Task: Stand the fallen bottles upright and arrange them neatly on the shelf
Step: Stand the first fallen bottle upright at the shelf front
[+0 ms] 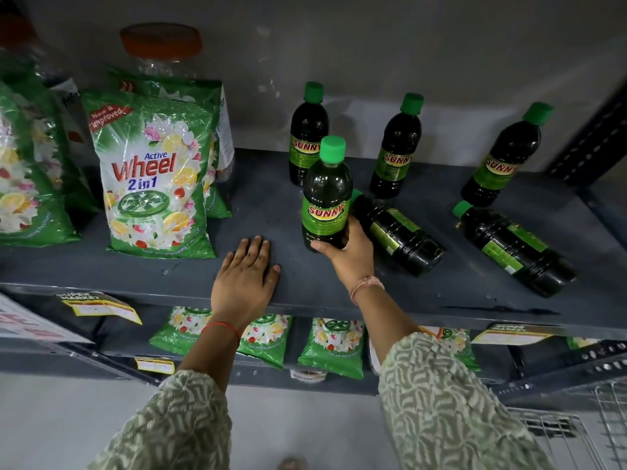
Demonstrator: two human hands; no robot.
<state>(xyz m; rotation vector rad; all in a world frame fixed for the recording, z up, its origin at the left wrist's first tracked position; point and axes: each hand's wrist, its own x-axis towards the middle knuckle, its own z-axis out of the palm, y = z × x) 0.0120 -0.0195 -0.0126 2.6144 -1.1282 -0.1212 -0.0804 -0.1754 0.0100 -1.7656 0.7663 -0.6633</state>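
Two fallen bottles remain: the nearer one (397, 232) lies just right of the upright bottle (325, 198) the right hand (346, 252) grasps, cap pointing back-left; left hand (246, 273) rests flat, holding nothing.

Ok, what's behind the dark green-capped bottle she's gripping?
Directly behind the held bottle stands another upright Sunny bottle, its lower right part covered. Behind the right hand lies a fallen bottle; most of its cap is hidden.

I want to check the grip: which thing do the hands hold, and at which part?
The right hand holds an upright Sunny bottle at its lower body. The left hand lies flat on the shelf, holding nothing.
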